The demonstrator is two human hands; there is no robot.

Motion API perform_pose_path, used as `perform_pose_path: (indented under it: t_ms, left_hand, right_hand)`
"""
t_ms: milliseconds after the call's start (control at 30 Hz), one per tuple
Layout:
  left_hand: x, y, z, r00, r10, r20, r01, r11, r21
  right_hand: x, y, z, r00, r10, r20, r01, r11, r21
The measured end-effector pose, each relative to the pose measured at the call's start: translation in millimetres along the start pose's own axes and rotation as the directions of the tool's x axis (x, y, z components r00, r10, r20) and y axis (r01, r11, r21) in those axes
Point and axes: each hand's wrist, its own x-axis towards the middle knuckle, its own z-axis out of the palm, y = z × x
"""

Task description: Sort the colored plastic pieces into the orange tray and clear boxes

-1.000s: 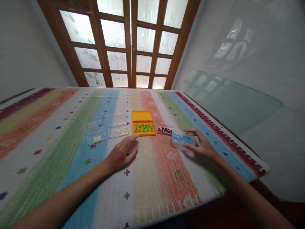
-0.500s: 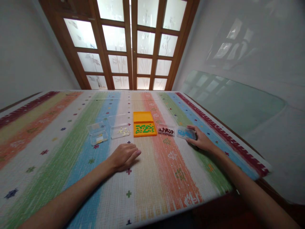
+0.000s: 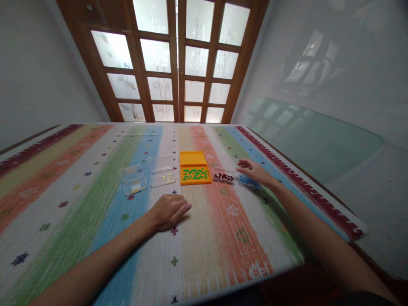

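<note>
My left hand (image 3: 171,211) rests on the striped tablecloth, its fingers curled in and nothing visible in them. My right hand (image 3: 255,171) hovers over the clear plastic box of blue pieces (image 3: 249,182), fingers stretched to the left past its far edge. It hides part of that box, and I cannot tell whether the fingertips touch it. Left of this box stands a clear box with dark brown pieces (image 3: 223,176). An orange case (image 3: 193,158) lies open in the middle, green pieces (image 3: 196,174) spread in its near half.
Left of the case are an open clear box with cream pieces (image 3: 162,177) and a smaller open clear box (image 3: 134,186) holding a white and yellowish item. The tablecloth (image 3: 204,238) covers the table to its front edge. A white wall (image 3: 360,85) stands at the right.
My right hand has let go of the side of the blue-piece box and moved up and left over it. My left hand stays resting in place. The view has shifted slightly.
</note>
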Motion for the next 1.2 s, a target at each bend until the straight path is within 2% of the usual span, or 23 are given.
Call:
perform_pose_path:
  t_ms: [133, 300, 567, 700, 833, 933, 1067, 1200]
  left_hand:
    - [-0.1, 0.3, 0.4, 1.000, -0.012, 0.016, 0.012, 1.000, 0.020]
    - [-0.9, 0.9, 2.4, 1.000, -0.017, 0.006, 0.016, 0.999, 0.032]
    - [-1.4, 2.6, 7.9, 0.992, -0.094, -0.079, 0.100, 0.992, 0.077]
    - [-1.8, 3.7, 7.3, 0.980, -0.159, -0.122, 0.161, 0.987, 0.013]
    - [-3.7, 2.8, 7.9, 0.931, -0.259, -0.257, 0.260, 0.965, -0.031]
    - [-4.5, 0.9, 9.0, 0.896, -0.267, -0.355, 0.285, 0.958, -0.001]
    - [-4.1, -1.5, 9.4, 0.903, -0.226, -0.365, 0.240, 0.971, -0.008]
    - [-5.3, -3.5, 9.9, 0.916, -0.210, -0.343, 0.202, 0.978, -0.061]
  right_hand:
    - [18.8, -8.7, 14.6, 0.998, 0.059, -0.003, -0.058, 0.995, 0.081]
    - [23.0, -21.0, 26.7, 0.999, 0.044, 0.021, -0.046, 0.994, 0.101]
    - [15.6, -48.8, 28.7, 0.998, -0.045, -0.047, 0.052, 0.988, 0.146]
    - [5.3, -74.3, 32.1, 0.987, -0.128, -0.102, 0.145, 0.971, 0.188]
    - [-12.5, -98.5, 46.3, 0.973, -0.232, -0.015, 0.230, 0.949, 0.215]
    - [-28.1, -109.2, 61.0, 0.948, -0.309, 0.073, 0.289, 0.935, 0.206]
    - [-47.4, -112.0, 81.7, 0.918, -0.370, 0.145, 0.344, 0.922, 0.176]
    - [-61.0, -105.0, 102.3, 0.920, -0.373, 0.120, 0.335, 0.908, 0.250]
